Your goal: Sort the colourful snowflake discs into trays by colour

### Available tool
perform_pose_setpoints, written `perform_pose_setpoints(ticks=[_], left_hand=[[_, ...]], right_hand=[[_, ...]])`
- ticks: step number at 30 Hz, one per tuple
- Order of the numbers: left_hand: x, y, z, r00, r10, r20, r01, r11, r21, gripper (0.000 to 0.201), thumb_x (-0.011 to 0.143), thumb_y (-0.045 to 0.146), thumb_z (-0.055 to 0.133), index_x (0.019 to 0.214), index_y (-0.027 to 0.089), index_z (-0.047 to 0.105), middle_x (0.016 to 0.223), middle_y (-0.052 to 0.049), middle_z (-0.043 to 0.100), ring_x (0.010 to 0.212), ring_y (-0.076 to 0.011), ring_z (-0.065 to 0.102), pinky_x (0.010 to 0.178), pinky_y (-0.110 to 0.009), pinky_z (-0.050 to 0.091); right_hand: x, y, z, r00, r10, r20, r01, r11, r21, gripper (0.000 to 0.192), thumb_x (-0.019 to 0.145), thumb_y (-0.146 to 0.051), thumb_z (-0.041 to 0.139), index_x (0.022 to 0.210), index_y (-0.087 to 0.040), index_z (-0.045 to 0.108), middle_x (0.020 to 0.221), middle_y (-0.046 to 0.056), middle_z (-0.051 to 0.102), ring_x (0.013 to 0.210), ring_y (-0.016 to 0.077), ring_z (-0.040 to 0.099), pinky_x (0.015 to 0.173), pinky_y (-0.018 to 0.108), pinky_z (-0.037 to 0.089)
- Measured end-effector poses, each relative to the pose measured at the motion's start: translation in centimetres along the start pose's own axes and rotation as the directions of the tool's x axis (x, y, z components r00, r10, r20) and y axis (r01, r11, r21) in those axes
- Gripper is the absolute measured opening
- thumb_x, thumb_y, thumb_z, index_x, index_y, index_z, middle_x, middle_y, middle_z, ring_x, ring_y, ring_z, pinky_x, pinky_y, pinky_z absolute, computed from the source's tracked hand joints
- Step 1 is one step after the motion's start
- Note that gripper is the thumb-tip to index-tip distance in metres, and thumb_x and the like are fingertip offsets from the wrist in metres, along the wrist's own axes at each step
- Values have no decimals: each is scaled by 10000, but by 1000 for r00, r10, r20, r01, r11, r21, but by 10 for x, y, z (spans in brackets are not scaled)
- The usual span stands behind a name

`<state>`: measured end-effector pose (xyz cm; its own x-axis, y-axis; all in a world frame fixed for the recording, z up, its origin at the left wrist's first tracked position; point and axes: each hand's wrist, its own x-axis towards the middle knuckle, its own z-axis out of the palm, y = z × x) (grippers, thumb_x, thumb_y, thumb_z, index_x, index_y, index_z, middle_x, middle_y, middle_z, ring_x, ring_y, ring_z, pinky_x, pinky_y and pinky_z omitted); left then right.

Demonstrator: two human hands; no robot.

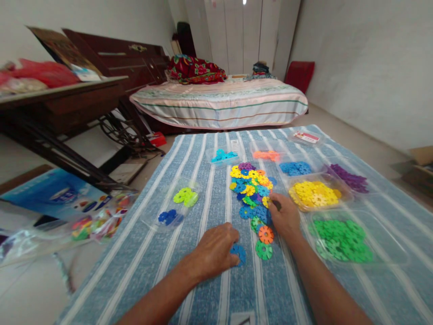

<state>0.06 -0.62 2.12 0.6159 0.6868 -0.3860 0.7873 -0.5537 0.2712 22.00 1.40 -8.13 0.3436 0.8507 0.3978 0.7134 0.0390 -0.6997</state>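
Note:
My left hand [218, 247] is over the striped cloth, thumb and fingers closed on the edge of a blue notched plastic disc [238, 255]. At the right side of a mixed pile of flower-shaped discs [249, 189], my right hand [284, 217] has its fingers curled in. Its fingertips meet the pile beside a yellow disc [265, 201]; whether they grip a piece is hidden. An orange disc [265, 234] and a green disc [264, 249] lie between the hands, at the pile's near end.
Clear trays hold yellow discs [314, 194], green discs [341, 239], blue discs [295, 168], purple discs [350, 178], orange discs [267, 155] and light-blue discs [223, 155]. On the left, another tray has lime discs [186, 197] and dark-blue discs [168, 217]. A bed [219, 106] stands beyond.

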Motion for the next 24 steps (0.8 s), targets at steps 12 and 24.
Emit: perform_pose_setpoints(ticks=[12,24], left_hand=[[25,-15,-9,998,-43,47,62,788,-613,94,641,216,586,633,153,516,515,54,485,501,-87,464,470,-183,312],[155,48,-103,903,-219,-371,-178,594,-784,111,809,165,497,908,114,499,762,-34,613,627,-67,583,571,-169,459]], right_hand=[[0,1,4,1000,26,0,-26,999,21,279,754,-265,475,950,-178,654,932,65,680,874,219,579,808,359,430],[0,-6,4,999,26,-29,-24,998,55,255,751,-246,472,932,-198,645,915,60,672,839,210,581,770,350,434]])
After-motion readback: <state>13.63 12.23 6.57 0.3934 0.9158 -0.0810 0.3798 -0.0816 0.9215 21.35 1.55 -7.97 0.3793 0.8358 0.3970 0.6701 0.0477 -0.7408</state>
